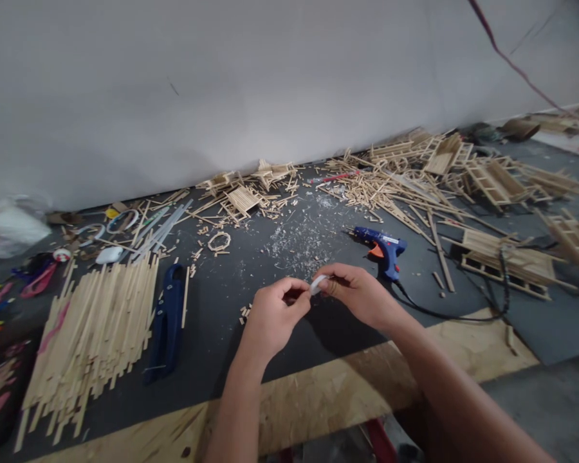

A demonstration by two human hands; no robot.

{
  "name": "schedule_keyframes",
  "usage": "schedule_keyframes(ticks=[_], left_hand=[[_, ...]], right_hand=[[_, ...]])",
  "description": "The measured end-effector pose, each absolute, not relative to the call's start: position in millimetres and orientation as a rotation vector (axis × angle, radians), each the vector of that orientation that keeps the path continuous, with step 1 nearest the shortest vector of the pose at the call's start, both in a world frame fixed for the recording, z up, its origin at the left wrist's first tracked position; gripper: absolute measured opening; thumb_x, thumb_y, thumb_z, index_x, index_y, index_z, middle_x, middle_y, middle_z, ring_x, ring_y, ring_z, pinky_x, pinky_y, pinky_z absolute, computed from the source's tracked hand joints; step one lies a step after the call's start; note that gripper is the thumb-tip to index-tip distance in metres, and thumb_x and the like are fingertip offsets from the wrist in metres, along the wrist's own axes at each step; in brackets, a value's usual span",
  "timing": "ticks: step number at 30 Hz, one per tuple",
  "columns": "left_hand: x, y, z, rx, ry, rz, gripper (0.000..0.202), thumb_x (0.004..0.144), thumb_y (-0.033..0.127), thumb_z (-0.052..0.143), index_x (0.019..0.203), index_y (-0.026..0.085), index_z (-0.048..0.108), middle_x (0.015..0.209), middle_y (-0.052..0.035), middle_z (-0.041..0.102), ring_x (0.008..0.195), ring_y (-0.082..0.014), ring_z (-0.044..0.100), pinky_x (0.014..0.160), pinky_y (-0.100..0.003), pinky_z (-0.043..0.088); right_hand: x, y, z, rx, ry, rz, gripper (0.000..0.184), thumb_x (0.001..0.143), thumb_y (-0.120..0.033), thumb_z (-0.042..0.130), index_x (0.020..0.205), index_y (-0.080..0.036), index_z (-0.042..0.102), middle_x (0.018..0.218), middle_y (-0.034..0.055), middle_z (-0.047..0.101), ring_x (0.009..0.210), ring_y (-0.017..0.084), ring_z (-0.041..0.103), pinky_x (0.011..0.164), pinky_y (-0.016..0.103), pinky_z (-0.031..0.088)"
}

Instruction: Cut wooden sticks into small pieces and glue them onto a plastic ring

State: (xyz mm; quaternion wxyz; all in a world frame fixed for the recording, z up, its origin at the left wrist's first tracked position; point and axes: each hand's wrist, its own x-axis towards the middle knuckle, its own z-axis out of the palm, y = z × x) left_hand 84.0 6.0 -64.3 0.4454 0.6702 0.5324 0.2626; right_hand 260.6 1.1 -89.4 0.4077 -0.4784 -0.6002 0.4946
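Observation:
My left hand (276, 313) and my right hand (359, 292) meet above the front part of the dark tabletop. Between their fingertips they pinch a small white curved piece (318, 282), perhaps a ring or a strip; the fingers cover much of it. Just right of my right hand lies a blue glue gun (383, 247) with an orange trigger, its nozzle pointing left. Short cut bits of stick (244, 313) are beside my left hand. Farther back sits a small ring of sticks (219, 242).
On the left are a pile of thin wooden sticks (101, 315), a blue cutter (168, 321) and translucent glue sticks (166, 225). Loose sticks (376, 190) and small stick-built models (499, 180) cover the back and right. The glue gun's black cord (444, 316) loops to the right.

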Motion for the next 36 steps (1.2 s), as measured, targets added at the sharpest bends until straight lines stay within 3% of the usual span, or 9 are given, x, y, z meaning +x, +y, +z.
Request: schedule_keyframes(ticks=[3, 11, 21, 29, 36], left_hand=[[81, 6, -64, 1.612, 1.247, 0.589, 0.02, 0.076, 0.033, 0.055, 0.084, 0.02, 0.068, 0.076, -0.0023, 0.069, 0.068, -0.0151, 0.061, 0.061, -0.024, 0.043], [92, 3, -64, 1.84, 1.547, 0.755, 0.007, 0.07, 0.023, 0.057, 0.07, 0.019, 0.063, 0.06, 0.0016, 0.064, 0.057, -0.0127, 0.057, 0.056, -0.022, 0.04], [93, 2, -66, 1.704, 1.482, 0.923, 0.006, 0.073, 0.021, 0.053, 0.069, 0.019, 0.057, 0.057, 0.0044, 0.055, 0.053, -0.0089, 0.05, 0.052, -0.019, 0.038], [90, 12, -66, 1.196, 1.334, 1.181, 0.009, 0.073, 0.025, 0.056, 0.077, 0.017, 0.056, 0.066, 0.0002, 0.062, 0.058, -0.0116, 0.057, 0.054, -0.022, 0.046], [74, 45, -69, 1.399, 1.545, 1.098, 0.016, 0.07, 0.03, 0.055, 0.079, 0.017, 0.06, 0.069, -0.0033, 0.065, 0.058, -0.0127, 0.057, 0.049, -0.022, 0.043]], right_hand=[[263, 0, -88, -1.174, -1.509, 1.293, 0.017, 0.082, -0.034, 0.054, 0.087, -0.021, 0.063, 0.078, 0.0009, 0.062, 0.074, 0.014, 0.055, 0.069, 0.026, 0.042], [259, -2, -83, -1.219, -1.495, 1.315, 0.022, 0.081, -0.037, 0.054, 0.088, -0.02, 0.065, 0.077, 0.0009, 0.062, 0.066, 0.013, 0.053, 0.063, 0.025, 0.043], [257, -1, -83, -1.175, -1.446, 1.403, 0.027, 0.08, -0.04, 0.056, 0.098, -0.023, 0.067, 0.079, 0.0017, 0.065, 0.068, 0.014, 0.055, 0.06, 0.026, 0.047], [260, -2, -83, -1.342, -1.511, 1.273, 0.029, 0.077, -0.044, 0.058, 0.095, -0.023, 0.068, 0.074, 0.0004, 0.063, 0.064, 0.013, 0.053, 0.058, 0.026, 0.042], [260, -3, -84, -1.396, -1.532, 1.233, 0.026, 0.076, -0.041, 0.059, 0.092, -0.022, 0.068, 0.079, 0.0012, 0.066, 0.071, 0.016, 0.057, 0.065, 0.027, 0.042]])
